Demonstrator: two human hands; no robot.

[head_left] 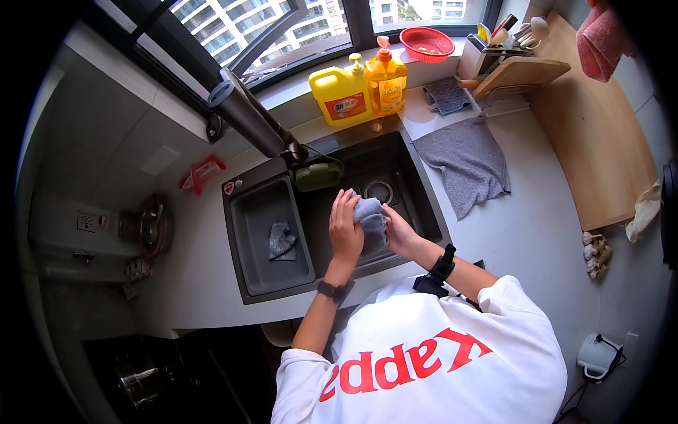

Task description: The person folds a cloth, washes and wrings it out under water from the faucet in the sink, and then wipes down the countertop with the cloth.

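Above the dark sink [332, 230], my left hand [345, 230] and my right hand [401, 233] hold a grey cloth [367, 209] between them. The left fingers are curled over the cloth's left side, and the right fingers pinch its right edge. Below the bunched part hangs a paler, see-through area; whether it is thin cloth or a clear object I cannot tell. A crumpled grey cloth [282, 241] lies in the shallow left basin [254, 212]. Behind my hands, a green caddy [316, 177] hangs under the dark faucet [247, 119].
A yellow jug [339, 95] and an orange soap bottle [386, 86] stand behind the sink. On the right counter lies a grey towel [467, 164], near a cutting board [519, 74]. A red basket [426, 44] sits on the windowsill. Garlic [597, 253] hangs at far right.
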